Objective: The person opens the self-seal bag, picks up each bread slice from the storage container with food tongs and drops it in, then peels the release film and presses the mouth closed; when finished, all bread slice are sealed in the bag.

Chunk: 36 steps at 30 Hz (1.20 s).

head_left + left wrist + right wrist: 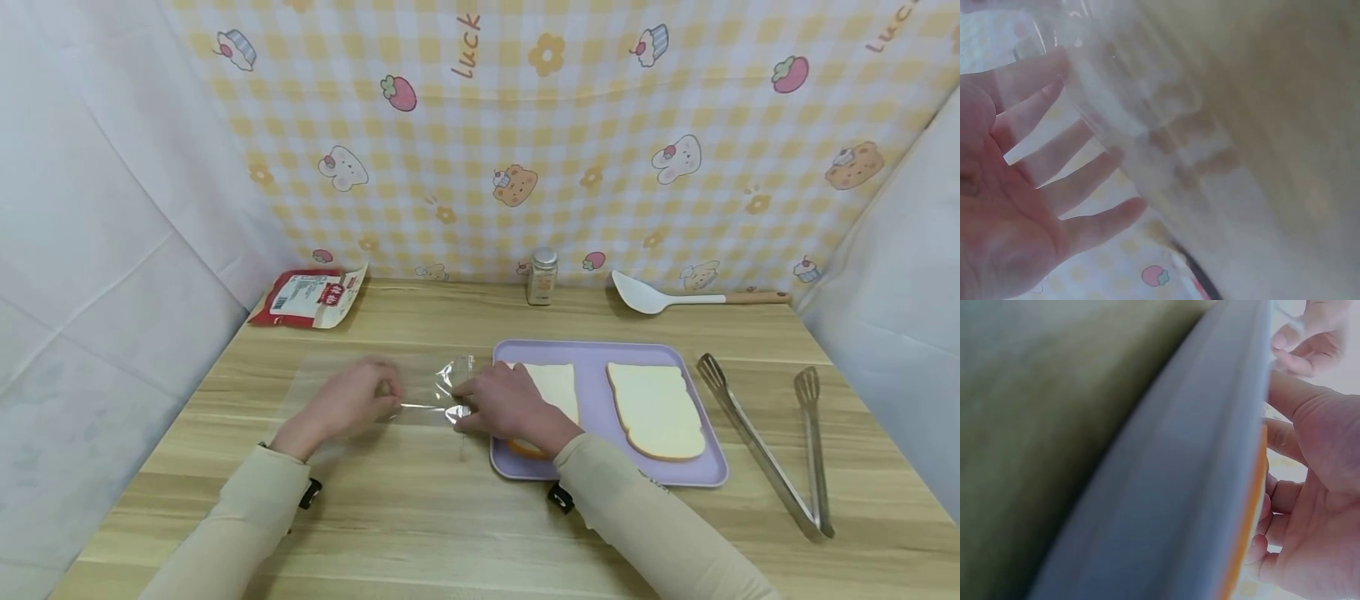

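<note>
And beyond the left hand (341, 404) and right hand (517, 404), a yellow-and-white checked fabric backdrop (450, 150) fills the rear, printed with cupcakes and strawberries! Creased white cloth wall (112, 208) out left, pale white cloth panel (900, 317) out right; underneath, a light-brown wood-grain surface (420, 533) in soft light.

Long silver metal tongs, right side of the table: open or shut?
Open. In the head view the long silver metal tongs lie with slotted ends wide apart, arms meeting only at the near end.
</note>
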Available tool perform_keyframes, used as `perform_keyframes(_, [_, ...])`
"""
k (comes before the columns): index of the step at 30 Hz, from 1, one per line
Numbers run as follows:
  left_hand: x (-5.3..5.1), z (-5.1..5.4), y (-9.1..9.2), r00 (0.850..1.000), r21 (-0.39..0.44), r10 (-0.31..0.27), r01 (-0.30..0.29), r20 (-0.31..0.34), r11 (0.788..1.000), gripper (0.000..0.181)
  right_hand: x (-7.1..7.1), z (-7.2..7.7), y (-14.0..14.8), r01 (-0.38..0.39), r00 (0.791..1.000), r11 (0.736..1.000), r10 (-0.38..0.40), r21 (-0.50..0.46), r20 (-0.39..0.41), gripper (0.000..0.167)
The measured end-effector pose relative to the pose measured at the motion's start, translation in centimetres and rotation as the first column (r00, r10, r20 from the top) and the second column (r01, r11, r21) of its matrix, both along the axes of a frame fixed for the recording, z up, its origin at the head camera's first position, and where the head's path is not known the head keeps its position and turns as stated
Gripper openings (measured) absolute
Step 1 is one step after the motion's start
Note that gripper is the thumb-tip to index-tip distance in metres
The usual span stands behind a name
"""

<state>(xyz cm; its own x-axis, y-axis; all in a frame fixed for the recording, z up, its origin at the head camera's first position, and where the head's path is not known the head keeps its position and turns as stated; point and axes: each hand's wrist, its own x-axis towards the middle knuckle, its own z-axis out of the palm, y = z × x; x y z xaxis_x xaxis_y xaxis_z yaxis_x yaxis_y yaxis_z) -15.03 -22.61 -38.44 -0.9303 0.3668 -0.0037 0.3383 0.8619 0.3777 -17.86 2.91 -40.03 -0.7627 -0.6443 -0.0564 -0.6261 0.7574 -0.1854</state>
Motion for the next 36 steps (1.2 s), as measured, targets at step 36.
perform_keyframes(36, [1.7, 6.0, -2.2, 0.990, 0.117, 0.126, -0.118, -0.064, 0.986, 0.005, -0.1, 0.4, 0.0, 0.023, 0.999, 1.000, -0.022, -0.006, 0.045, 0.051])
